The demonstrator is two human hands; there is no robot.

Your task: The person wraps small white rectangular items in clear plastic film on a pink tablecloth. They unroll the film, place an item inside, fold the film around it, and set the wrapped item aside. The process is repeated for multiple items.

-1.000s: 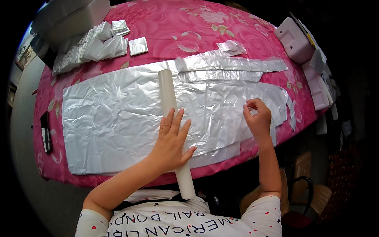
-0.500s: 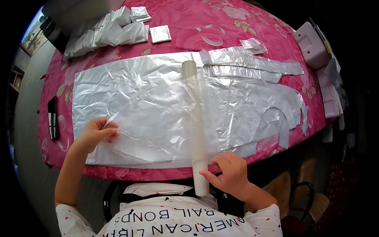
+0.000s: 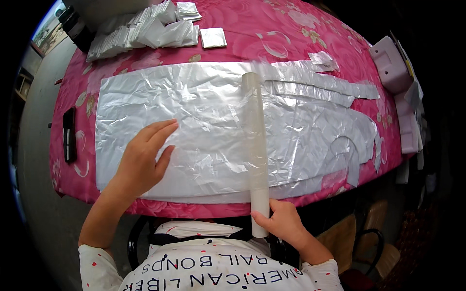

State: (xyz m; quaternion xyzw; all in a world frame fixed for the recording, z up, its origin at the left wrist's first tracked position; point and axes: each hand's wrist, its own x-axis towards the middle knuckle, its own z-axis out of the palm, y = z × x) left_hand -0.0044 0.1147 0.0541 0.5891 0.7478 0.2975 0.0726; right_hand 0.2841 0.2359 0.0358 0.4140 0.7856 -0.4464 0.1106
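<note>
A long pale cardboard tube (image 3: pixel 256 131), with some clear film around it, lies across a flat stack of clear plastic aprons (image 3: pixel 204 102). Its near end sticks out past the table edge. There my right hand (image 3: pixel 281 220) grips it, the thumb on top and the fingers behind. My left hand (image 3: pixel 148 153) is over the left part of the plastic, thumb and fingers apart, holding nothing. To the right of the tube the sheets run into cut straps and a curved neck piece (image 3: pixel 340 145).
Many folded plastic packets (image 3: pixel 145 31) are piled at the back left, one square packet (image 3: pixel 213 38) apart from them. A black phone (image 3: pixel 70 135) lies at the left edge. Pale pink boxes (image 3: pixel 391 65) stand at the right. A pink floral cloth (image 3: pixel 272 24) covers the table.
My left hand has let go of the film edge, opened and moved right and farther in. My right hand has closed round the tube's near end. The loose film now lies flatter.
</note>
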